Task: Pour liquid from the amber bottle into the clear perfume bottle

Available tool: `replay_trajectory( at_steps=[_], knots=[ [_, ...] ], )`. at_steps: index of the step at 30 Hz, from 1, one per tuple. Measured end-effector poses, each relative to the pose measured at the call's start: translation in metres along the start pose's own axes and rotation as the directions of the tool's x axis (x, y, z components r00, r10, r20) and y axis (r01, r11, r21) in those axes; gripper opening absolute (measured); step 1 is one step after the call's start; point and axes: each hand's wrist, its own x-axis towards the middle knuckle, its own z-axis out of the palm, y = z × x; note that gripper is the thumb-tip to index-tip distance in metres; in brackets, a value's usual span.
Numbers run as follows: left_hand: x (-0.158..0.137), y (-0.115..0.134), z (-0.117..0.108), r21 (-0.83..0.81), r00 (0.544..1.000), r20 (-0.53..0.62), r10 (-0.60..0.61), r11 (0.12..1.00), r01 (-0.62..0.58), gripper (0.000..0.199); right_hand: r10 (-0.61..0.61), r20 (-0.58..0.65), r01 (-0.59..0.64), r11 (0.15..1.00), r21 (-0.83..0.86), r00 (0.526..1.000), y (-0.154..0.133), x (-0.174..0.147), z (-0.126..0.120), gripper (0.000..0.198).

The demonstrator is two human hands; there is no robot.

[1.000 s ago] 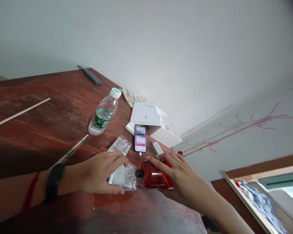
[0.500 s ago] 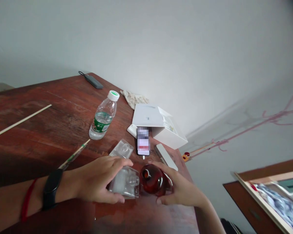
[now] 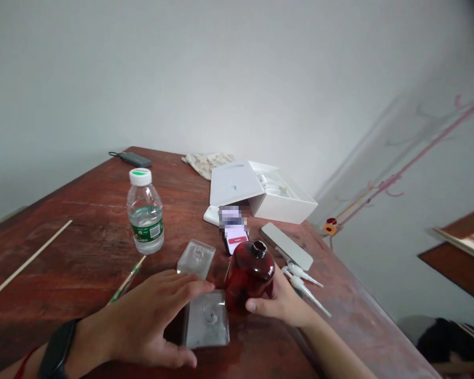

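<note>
My right hand (image 3: 282, 302) grips a dark red glass bottle (image 3: 248, 273) that stands upright on the wooden table (image 3: 82, 226), its black neck on top. My left hand (image 3: 146, 321) lies over the left side of a flat clear glass bottle (image 3: 206, 318), fingers and thumb around it. A second clear flat bottle (image 3: 196, 258) lies just behind, untouched. A phone (image 3: 234, 236) with a lit screen lies behind the red bottle.
A water bottle (image 3: 144, 211) with a white cap stands at mid-left. An open white box (image 3: 260, 190), a grey flat case (image 3: 286, 246), white plastic droppers (image 3: 306, 281), a cloth (image 3: 206, 160), a power bank (image 3: 132, 158) and thin sticks (image 3: 27, 261) lie around.
My right hand has stood the red bottle up from lying on its side. The clear bottle under my left hand now lies flat. The view has swung to level.
</note>
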Motion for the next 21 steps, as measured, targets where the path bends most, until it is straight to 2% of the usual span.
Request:
replay_trajectory(
  at_steps=[4,6,10,13,14,15,17,20,21],
  knots=[
    [0.0,0.003,-0.007,0.009,0.99,0.075,-0.118,0.993,0.117,0.101,-0.027,0.031,0.025,0.997,0.074,0.999,-0.005,-0.001,0.017,0.093],
    [0.003,0.008,-0.013,0.009,0.971,0.119,-0.207,0.978,0.208,0.104,-0.077,-0.01,0.078,0.994,0.073,0.997,-0.005,0.001,0.018,0.095],
    [0.007,0.018,-0.024,0.045,0.894,0.23,-0.383,0.922,0.384,0.099,-0.193,-0.093,0.189,0.98,-0.055,0.977,-0.002,0.005,0.012,0.101],
    [0.004,0.02,-0.029,0.101,0.818,0.287,-0.499,0.865,0.492,0.101,-0.212,-0.102,0.196,0.97,-0.14,0.972,-0.003,0.004,0.006,0.099],
    [0.002,0.018,-0.031,0.113,0.809,0.291,-0.512,0.857,0.502,0.103,-0.209,-0.091,0.193,0.968,-0.159,0.974,-0.004,0.004,0.005,0.099],
    [0.0,0.017,-0.032,0.112,0.813,0.288,-0.505,0.861,0.495,0.104,-0.204,-0.076,0.189,0.967,-0.172,0.976,-0.005,0.004,0.004,0.099],
    [-0.003,0.013,-0.037,0.067,0.873,0.245,-0.422,0.905,0.419,0.093,-0.185,-0.042,0.174,0.968,-0.182,0.982,-0.008,0.004,0.002,0.104],
    [0.003,0.01,-0.045,-0.022,0.983,0.062,-0.175,0.984,0.177,0.037,-0.179,-0.012,0.171,0.956,-0.238,0.984,-0.008,0.006,0.0,0.114],
    [0.007,0.011,-0.048,-0.019,0.996,-0.018,-0.088,0.996,0.088,0.034,-0.187,-0.006,0.178,0.945,-0.275,0.982,-0.007,0.006,0.0,0.116]
  ],
)
